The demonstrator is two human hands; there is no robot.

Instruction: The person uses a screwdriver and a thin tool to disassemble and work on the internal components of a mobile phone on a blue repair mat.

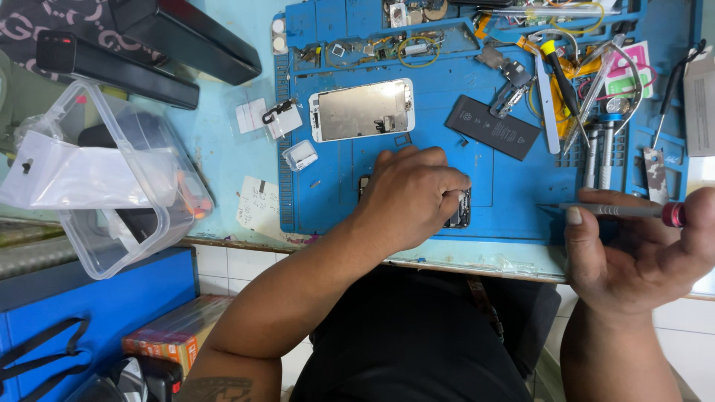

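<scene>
Head view: an opened phone body point(456, 210) is pinned flat on the blue repair mat point(514, 197) under the left hand point(410, 195), whose fingers are curled down over it so that only its right edge is seen. A slim precision screwdriver point(618, 211) with a red end cap is pinched between thumb and fingers of the right hand point(640, 249), closed around it and held just right of the phone, tip pointing left. Beyond the phone, a detached screen assembly point(363, 109) lies face down, and a black battery point(493, 126) rests beside it. Tweezers and other tools point(577, 89) are crowded at the mat's far right. A clear plastic box point(104, 179) overhangs the bench point(223, 141) edge at left. A slip of the driver tip could probably scar the exposed board, since much of the phone is covered.
</scene>
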